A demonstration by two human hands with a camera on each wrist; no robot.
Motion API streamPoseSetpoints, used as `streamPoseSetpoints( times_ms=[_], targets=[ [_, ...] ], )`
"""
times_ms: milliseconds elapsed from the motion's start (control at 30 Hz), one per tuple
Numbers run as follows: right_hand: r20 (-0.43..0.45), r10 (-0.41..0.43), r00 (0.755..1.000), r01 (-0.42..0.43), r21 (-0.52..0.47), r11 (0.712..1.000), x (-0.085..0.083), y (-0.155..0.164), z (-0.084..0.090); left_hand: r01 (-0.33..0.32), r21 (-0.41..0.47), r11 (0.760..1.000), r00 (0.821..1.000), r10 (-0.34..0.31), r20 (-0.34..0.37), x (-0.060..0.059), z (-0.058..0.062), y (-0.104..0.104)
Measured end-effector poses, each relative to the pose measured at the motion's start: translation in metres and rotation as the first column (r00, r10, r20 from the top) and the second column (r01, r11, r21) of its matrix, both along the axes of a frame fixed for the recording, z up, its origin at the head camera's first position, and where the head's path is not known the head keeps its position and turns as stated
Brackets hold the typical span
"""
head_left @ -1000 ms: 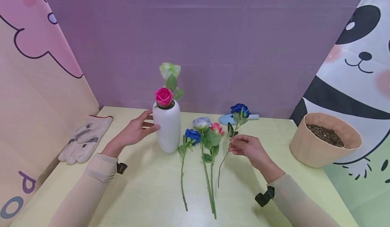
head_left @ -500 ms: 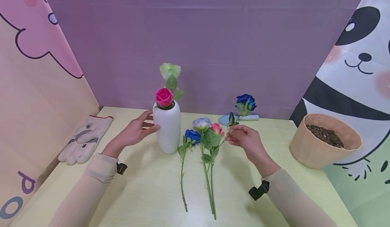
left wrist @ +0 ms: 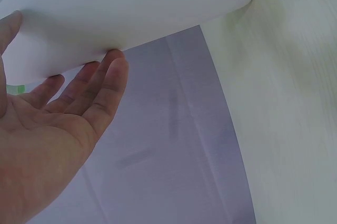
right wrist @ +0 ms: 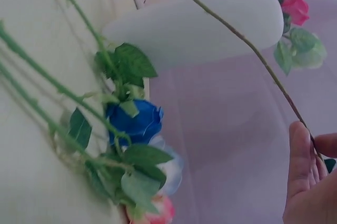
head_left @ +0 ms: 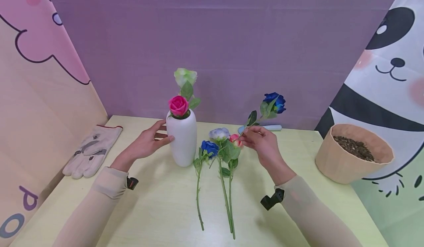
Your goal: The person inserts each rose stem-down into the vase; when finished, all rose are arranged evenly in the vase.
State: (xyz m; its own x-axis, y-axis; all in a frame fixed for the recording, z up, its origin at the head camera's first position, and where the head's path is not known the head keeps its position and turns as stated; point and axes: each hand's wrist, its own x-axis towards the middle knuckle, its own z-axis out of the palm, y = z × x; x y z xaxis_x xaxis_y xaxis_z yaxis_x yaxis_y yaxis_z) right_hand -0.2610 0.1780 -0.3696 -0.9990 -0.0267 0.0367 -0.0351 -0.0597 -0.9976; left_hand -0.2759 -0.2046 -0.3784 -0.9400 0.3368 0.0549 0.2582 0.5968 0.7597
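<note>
A white vase point(head_left: 183, 144) stands upright, holding a pink rose point(head_left: 179, 105) and a pale green flower point(head_left: 185, 77). At its left side my left hand point(head_left: 145, 142) holds it lightly, thumb in front and fingertips behind. My right hand point(head_left: 261, 147) pinches the stem point(right wrist: 247, 42) of a blue rose point(head_left: 275, 102). That rose is tilted, its bloom up to the right and its stem end pointing toward the vase. Below lie another blue rose point(head_left: 209, 148), a pale lilac flower point(head_left: 219, 133) and a pink-red flower point(head_left: 235, 140), partly behind my right fingers.
At the left edge lies a pair of work gloves point(head_left: 94, 151). A tan pot point(head_left: 334, 162) with soil sits at the right edge. A light blue trowel point(head_left: 273, 127) lies at the back, partly hidden. A purple backdrop point(head_left: 225, 48) rises behind the table.
My right hand has moved left and slightly up, tilting the blue rose so its bloom rises to the right and its stem end swings toward the vase. My left hand stays at the vase.
</note>
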Motion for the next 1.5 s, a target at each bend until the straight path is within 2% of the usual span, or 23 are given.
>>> streamPoseSetpoints(
  times_ms=[333, 667, 900, 1333, 1500],
  targets=[
    [-0.024, -0.097, 0.995, 0.091, -0.185, 0.978, -0.006, -0.019, 0.018, 0.003, 0.003, 1.0, 1.0, -0.003, 0.001, 0.001, 0.0, 0.0],
    [-0.079, -0.161, 0.984, 0.135, -0.265, 0.955, -0.011, -0.036, 0.035, 0.006, 0.003, 1.0, 1.0, -0.006, 0.001, 0.001, 0.001, 0.001],
    [-0.113, -0.18, 0.977, 0.135, -0.324, 0.936, -0.015, -0.047, 0.045, 0.008, 0.011, 1.0, 1.0, -0.008, 0.003, 0.001, 0.001, 0.001],
    [-0.154, -0.22, 0.963, 0.152, -0.361, 0.92, -0.016, -0.063, 0.063, 0.013, 0.019, 1.0, 1.0, -0.013, -0.008, -0.002, -0.002, -0.001],
    [-0.167, -0.249, 0.954, 0.163, -0.406, 0.899, -0.016, -0.066, 0.068, 0.011, 0.018, 1.0, 1.0, -0.011, -0.002, -0.002, -0.002, -0.001]
  ],
)
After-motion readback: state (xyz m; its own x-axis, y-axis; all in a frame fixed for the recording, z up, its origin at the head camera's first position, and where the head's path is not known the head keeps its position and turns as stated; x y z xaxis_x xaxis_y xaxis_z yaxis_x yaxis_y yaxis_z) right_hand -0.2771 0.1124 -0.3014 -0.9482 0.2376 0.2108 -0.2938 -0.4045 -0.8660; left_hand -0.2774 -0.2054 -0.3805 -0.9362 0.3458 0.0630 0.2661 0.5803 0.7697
